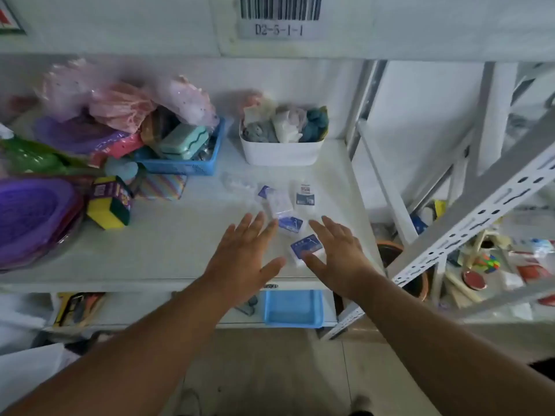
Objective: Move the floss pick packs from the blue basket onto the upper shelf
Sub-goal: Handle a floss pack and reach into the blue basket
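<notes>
Both the left hand [240, 259] and the right hand [339, 259] were spread flat with straight fingers, holding nothing, just above the floss pick packs [288, 225] scattered on the upper shelf [180, 250]. The blue basket [292, 307] below looked empty. The nearest pack [306, 249] lay near the shelf's front edge, so a careless sweep could push it off.

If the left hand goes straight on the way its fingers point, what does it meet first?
The left hand points up and right across the shelf. Its fingertips would probably meet the floss pick pack just ahead first, then the clear pack behind it. Height above the shelf is unclear.
</notes>
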